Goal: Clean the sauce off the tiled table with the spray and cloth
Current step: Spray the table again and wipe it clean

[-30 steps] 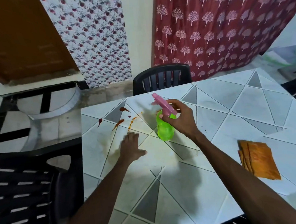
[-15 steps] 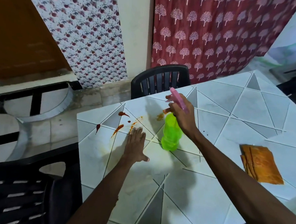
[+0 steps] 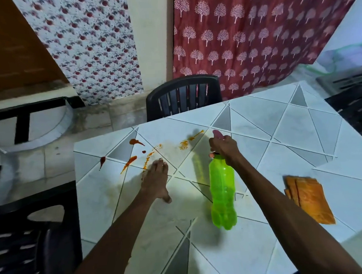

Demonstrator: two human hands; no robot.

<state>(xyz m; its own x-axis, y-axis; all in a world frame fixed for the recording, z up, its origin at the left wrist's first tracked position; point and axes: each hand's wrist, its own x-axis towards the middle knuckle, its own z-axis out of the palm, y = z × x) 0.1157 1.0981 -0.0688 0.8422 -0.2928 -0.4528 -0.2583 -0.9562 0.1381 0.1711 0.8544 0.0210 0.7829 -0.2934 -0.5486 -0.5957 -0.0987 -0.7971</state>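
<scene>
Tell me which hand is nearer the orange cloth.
Right. The right hand grips the spray bottle by its top, left of the cloth and farther back; the left hand rests on the table farther left, beside the sauce.

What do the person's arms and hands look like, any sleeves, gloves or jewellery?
Both arms are bare to the frame's edge, with no sleeves showing. The left hand and right hand wear no gloves, and no watch, ring or bracelet is visible.

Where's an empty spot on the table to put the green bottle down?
Bare tiles lie between the green bottle and the orange cloth, and across the far right corner beyond the cloth. The far left is crowded: sauce splatters with the left hand resting beside them.
</scene>
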